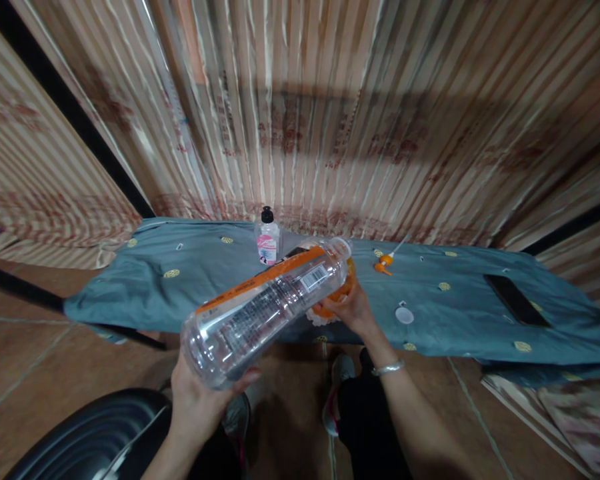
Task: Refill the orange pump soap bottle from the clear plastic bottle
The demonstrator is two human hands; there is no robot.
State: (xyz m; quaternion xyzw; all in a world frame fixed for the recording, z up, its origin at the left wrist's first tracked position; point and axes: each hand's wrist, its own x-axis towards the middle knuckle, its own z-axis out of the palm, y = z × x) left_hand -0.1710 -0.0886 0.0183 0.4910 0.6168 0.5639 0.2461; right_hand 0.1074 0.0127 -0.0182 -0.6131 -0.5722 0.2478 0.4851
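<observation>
My left hand (200,393) is wrapped around the base of a large clear plastic bottle (265,307) with an orange-edged label. The bottle is tilted, its uncapped-looking neck up to the right; I cannot tell whether liquid is inside. Beneath that neck, my right hand (353,308) is closed around an orange container (339,293), mostly hidden by the bottle and my fingers. An orange sprayer head (384,263) with a thin tube lies on the cloth to the right. Nearer to me is a round white cap (405,315).
A narrow table with a teal patterned cloth (445,320) spans the view. On it are a small clear bottle (267,243) with a black top and pink label, and a dark phone (515,300). Striped curtains (300,133) hang behind. A black ribbed stool (90,433) stands lower left.
</observation>
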